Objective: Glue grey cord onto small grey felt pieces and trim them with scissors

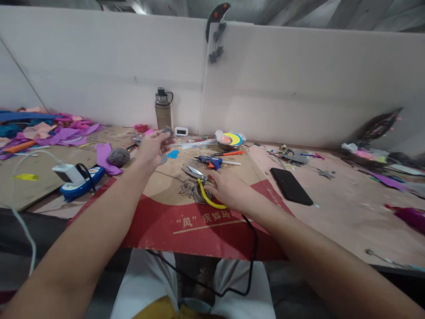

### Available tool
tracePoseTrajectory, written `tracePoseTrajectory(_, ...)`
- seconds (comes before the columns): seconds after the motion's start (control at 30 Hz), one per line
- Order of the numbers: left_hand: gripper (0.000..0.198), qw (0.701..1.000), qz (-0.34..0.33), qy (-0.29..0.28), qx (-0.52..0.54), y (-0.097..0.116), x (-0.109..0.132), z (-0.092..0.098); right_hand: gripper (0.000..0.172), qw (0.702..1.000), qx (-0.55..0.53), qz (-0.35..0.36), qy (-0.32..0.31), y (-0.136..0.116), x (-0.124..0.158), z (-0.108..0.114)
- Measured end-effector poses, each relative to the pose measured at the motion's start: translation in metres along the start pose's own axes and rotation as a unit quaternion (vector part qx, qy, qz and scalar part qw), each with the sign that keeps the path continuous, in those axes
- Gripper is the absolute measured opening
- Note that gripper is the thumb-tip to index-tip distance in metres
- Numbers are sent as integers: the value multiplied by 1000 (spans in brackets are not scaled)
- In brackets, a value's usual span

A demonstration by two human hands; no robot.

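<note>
My left hand (154, 148) is raised over the back of the cardboard, its fingers pinched on a small grey piece (168, 131) that looks like felt. My right hand (227, 188) is closed on the scissors (210, 201). One yellow handle shows beneath it; the other is hidden. The metal blades point to the back left. Under the scissors lies a loose tangle of grey yarn (187, 188). Just beyond is a blue glue gun (212, 161) with an orange part. A small blue cut-out (173, 154) rests between the hands.
A red-and-brown cardboard sheet (149, 226) covers the table in front of me. Left are a yarn ball (118, 156), a blue power strip (81, 186) and felt scraps (66, 135). A bottle (163, 110) stands by the wall. Right lies a black phone (291, 186). A black cable (254, 248) hangs over the front edge.
</note>
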State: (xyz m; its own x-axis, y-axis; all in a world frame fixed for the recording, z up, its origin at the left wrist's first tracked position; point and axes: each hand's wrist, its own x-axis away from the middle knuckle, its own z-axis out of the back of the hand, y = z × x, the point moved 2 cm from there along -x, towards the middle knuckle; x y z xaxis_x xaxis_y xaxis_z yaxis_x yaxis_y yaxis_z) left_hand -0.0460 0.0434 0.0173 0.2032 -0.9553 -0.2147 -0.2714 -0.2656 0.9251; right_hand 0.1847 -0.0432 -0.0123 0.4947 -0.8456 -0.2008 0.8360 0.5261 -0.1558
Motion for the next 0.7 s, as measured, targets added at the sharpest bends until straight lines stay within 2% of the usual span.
tracePoseTrajectory(0.1,10,995,-49,80,20,20,-14,22,21,986,124,81,-81,-5,14,-10)
tracePoseTrajectory(0.2,16,991,-61,119,23,29,-20,34,23,978,158,87,-102,-5,15,-20)
tracePoseTrajectory(0.33,20,992,-55,117,9,27,-20,37,37,986,129,51,-91,0,11,-25)
tracePoseTrajectory(0.43,24,992,-50,116,-7,28,-23,43,36,986,133,26,-102,2,10,-23)
tracePoseTrajectory(0.6,25,990,-65,126,-8,31,-32,59,38,979,191,-45,-60,-3,12,-13)
tracePoseTrajectory(0.7,27,991,-68,110,-17,28,-35,59,48,981,155,-68,-97,-2,9,-14)
